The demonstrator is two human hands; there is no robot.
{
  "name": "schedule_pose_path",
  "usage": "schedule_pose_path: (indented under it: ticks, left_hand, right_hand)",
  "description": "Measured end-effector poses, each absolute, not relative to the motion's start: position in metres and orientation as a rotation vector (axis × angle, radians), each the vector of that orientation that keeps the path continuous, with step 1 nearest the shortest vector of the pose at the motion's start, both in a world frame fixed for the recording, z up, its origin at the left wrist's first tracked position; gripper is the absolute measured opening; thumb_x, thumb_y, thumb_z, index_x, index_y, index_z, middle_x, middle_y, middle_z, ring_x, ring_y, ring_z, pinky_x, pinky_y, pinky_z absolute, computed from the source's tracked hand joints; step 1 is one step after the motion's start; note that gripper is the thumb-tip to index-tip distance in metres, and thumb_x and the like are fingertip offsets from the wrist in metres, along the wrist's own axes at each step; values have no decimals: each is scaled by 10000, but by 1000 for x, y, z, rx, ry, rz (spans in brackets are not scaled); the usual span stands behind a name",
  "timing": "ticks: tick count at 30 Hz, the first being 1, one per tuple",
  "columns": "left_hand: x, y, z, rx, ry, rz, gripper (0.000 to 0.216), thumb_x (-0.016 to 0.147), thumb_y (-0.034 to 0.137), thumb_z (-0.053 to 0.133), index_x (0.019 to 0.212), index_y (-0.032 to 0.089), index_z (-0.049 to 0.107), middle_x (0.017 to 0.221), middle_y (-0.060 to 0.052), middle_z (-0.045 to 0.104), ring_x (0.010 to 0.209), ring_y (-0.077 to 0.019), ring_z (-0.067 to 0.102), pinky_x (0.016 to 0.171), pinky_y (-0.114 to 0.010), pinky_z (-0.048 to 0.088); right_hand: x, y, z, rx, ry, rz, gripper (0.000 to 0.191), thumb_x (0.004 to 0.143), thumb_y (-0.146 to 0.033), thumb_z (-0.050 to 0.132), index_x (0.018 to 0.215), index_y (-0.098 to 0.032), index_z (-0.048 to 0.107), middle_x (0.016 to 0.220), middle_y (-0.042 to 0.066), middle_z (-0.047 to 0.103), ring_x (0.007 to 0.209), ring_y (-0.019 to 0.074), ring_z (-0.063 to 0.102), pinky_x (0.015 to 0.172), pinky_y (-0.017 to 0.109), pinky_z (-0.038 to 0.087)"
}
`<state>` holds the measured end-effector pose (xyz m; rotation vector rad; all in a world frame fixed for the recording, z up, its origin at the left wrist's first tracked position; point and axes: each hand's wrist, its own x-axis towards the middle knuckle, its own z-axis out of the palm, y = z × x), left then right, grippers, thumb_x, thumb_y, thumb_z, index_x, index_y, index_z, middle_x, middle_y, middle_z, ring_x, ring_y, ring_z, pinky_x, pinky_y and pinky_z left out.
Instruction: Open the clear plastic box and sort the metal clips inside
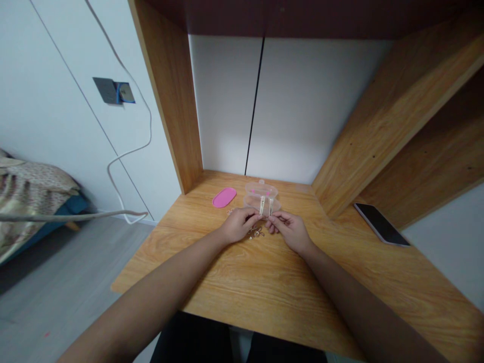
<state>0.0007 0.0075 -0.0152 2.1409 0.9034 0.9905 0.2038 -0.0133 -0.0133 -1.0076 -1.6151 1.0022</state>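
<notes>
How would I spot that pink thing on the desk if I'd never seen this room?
Start at the wooden desk and look toward its back left, near the upright side panel. The pink lid lies flat there, left of the clear container. It is the only bright pink oval; everything nearby is clear or metallic.

Soft even light, wide-angle bending at edges

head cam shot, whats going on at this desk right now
A person sits at a wooden desk with both hands close together near its back. The left hand and right hand each pinch a small pale clip, held upright side by side. A few small metal clips lie on the desk between the hands. Just behind stands a clear plastic box, its pink lid lying to the left. A dark phone lies off to the right.
</notes>
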Motion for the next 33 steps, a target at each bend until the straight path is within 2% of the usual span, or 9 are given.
schedule_pose_path:
  ticks: [8, 13, 24, 29, 33]
  left_hand:
    - [0, 2, -8, 2222, 869, 1012, 328, 988, 361, 464, 864, 163, 695, 812, -32, 691, 739, -136, 593, 712, -228, 431]
    - [0, 6, -12, 2126, 951, 1053, 351, 989, 378, 452, 942, 147, 711, 763, -27, 682, 665, -128, 564, 638, -221, 406]
    - [1, 12, -16, 1962, 1020, 1127, 413, 983, 418, 451, 923, 118, 729, 702, -25, 648, 622, -123, 540, 589, -216, 378]
    - [2, 12, -17, 1941, 1038, 1128, 411, 985, 418, 447, 975, 126, 735, 645, -8, 612, 587, -119, 517, 573, -216, 361]
    - [1, 12, -17, 1920, 1040, 1162, 419, 982, 432, 449, 953, 125, 732, 657, -13, 616, 598, -122, 523, 575, -218, 365]
  right_hand:
    - [206, -12, -19, -1017, -1633, 991, 339, 849, -516, 678, 837, -182, 733, 702, 36, 703, 568, 133, 609, 558, 269, 503]
    - [206, -11, -19, -1034, -1564, 994, 367, 838, -540, 682, 841, -174, 716, 679, 41, 707, 531, 127, 596, 514, 260, 483]
    - [207, -7, -18, -1116, -1440, 1062, 450, 764, -599, 723, 798, -151, 709, 634, 48, 693, 473, 110, 571, 435, 229, 420]
    - [208, -7, -17, -1101, -1432, 1071, 472, 778, -608, 705, 874, -146, 720, 643, 40, 691, 468, 107, 570, 428, 223, 418]
    - [210, -7, -17, -1069, -1423, 1042, 450, 815, -596, 676, 863, -151, 718, 639, 37, 688, 462, 103, 566, 428, 222, 413]
